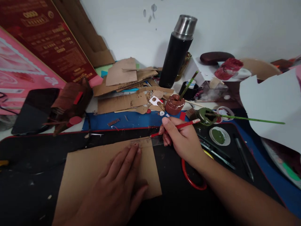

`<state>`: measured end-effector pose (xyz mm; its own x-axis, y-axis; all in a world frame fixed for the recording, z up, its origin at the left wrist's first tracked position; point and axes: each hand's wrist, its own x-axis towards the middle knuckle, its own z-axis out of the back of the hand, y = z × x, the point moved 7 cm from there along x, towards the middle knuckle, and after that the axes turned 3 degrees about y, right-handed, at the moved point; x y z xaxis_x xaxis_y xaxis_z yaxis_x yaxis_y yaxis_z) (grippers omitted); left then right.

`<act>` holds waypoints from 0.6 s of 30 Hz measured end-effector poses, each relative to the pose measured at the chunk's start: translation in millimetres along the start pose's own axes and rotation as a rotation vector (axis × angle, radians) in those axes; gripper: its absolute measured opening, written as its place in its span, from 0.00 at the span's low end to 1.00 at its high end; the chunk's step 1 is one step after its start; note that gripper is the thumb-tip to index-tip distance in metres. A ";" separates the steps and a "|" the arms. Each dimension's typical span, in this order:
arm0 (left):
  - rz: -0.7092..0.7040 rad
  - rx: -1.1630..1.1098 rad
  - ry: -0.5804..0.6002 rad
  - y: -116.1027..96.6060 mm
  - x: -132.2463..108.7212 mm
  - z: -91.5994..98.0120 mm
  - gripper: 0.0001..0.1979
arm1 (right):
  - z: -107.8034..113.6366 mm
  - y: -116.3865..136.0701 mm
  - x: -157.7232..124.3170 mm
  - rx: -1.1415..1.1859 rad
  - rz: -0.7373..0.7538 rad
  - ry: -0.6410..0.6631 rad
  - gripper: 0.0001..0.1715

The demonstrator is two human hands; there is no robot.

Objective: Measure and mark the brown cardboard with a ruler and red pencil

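A flat piece of brown cardboard [77, 169] lies on the black mat. Pressed flat on it is my left hand [117, 185], its fingers stretched toward a clear ruler [155, 141] that lies along the far edge and sticks out past the right corner. My right hand [181, 138] pinches a red pencil [188, 124], whose tip is at the far right corner of the cardboard beside the ruler. Red-handled scissors [191, 183] lie partly under my right wrist.
Behind the mat are cardboard scraps [122, 102], a black thermos [175, 53], a brown paint jar [174, 104] and a green one [205, 116] with a stick across it. Pens [244, 157] lie at the right, a phone [34, 110] at the left.
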<state>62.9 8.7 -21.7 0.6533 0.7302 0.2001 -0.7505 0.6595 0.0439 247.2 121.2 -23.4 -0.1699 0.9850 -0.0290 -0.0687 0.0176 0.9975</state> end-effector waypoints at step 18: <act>-0.030 -0.009 -0.005 0.4 1.1 2.4 0.39 | -0.1 -0.3 -2.6 -0.128 0.017 0.021 0.25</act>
<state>63.1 9.3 -19.1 0.6750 0.7091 0.2039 -0.7296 0.6826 0.0412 247.5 118.6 -23.6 -0.1925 0.9812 -0.0149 -0.1900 -0.0224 0.9815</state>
